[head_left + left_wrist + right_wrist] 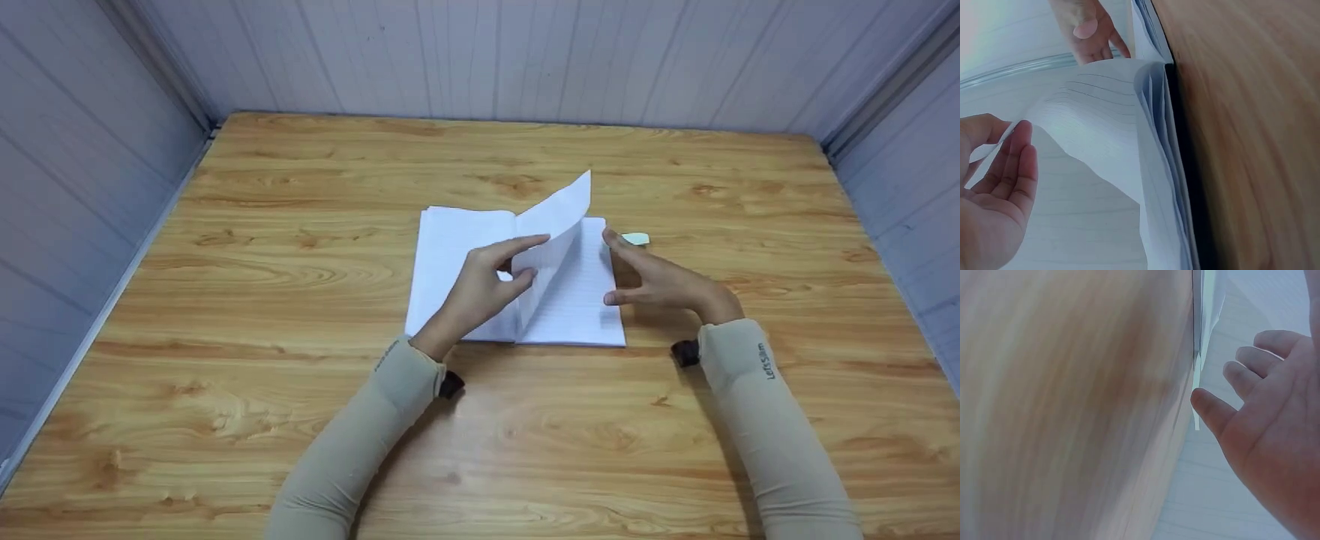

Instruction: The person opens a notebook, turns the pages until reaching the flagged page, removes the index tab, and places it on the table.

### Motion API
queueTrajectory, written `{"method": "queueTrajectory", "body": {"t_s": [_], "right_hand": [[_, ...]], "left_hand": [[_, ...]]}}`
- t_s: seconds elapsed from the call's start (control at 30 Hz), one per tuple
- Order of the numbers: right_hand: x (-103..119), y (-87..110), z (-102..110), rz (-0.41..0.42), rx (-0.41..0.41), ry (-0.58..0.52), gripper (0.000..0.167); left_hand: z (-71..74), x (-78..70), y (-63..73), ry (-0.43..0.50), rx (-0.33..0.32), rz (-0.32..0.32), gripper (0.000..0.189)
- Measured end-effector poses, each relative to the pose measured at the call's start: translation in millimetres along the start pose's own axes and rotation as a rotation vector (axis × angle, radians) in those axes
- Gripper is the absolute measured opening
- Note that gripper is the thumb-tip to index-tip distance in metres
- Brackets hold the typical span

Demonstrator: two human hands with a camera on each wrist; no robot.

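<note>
An open notebook with ruled white pages lies on the wooden table. One page stands raised from the middle fold, its far corner pointing up. My left hand pinches that page between thumb and fingers, which the left wrist view shows close up with the left hand at the sheet's edge. By the notebook's right edge is my right hand, its thumb and fingers spread apart and holding nothing. A pale green tab sticks out past that edge, near the right fingertips; the rest of it is hidden.
The wooden table extends around the notebook on all sides. Pale panelled walls enclose it at the back, left and right. Each sleeved wrist carries a small black camera, such as the one at the right wrist.
</note>
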State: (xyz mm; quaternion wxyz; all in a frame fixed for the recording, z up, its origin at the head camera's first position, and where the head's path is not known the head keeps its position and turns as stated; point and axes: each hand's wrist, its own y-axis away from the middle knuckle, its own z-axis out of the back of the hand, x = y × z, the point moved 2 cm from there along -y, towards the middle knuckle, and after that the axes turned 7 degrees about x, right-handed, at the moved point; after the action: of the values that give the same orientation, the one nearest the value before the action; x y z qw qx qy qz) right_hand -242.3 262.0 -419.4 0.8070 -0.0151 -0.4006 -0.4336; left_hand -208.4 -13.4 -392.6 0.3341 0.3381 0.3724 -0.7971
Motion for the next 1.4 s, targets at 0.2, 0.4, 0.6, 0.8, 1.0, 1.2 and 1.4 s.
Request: {"method": "queueTrajectory", "body": {"t_s": [0.2,0.4,0.6,0.8,1.0,1.2,1.4], "right_hand": [[-1,-2.2,-2,-0.017,0.014,0.033,0.104],[-1,-4.6,-5,-0.023,0.048,0.045,0.104],[0,-6.2,-6,-0.031,0.060,0.060,0.104],[2,-6.0,-7,-0.030,0.066,0.050,0.104],[1,-6.5,-7,-0.047,0.080,0.043,0.104],[-1,-8.2,-8,-0.074,0.087,0.056,0.107],[0,-7.7,-8,-0.067,0.095,0.036,0.105]], "left_hand": [[11.7,0.8,3.0,0.027,-0.053,0.013,0.039],[21.8,3.0,6.5,0.060,-0.097,0.013,0.033],[31.5,7.7,10.5,0.098,-0.130,0.037,0.029],[39.4,11.9,14.6,0.065,-0.162,0.079,0.026],[43.2,14.6,17.8,0.082,-0.158,0.112,0.026],[47.4,18.9,20.7,0.095,-0.139,0.133,0.027],[52.6,24.4,24.5,0.074,-0.101,0.118,0.033]]}}
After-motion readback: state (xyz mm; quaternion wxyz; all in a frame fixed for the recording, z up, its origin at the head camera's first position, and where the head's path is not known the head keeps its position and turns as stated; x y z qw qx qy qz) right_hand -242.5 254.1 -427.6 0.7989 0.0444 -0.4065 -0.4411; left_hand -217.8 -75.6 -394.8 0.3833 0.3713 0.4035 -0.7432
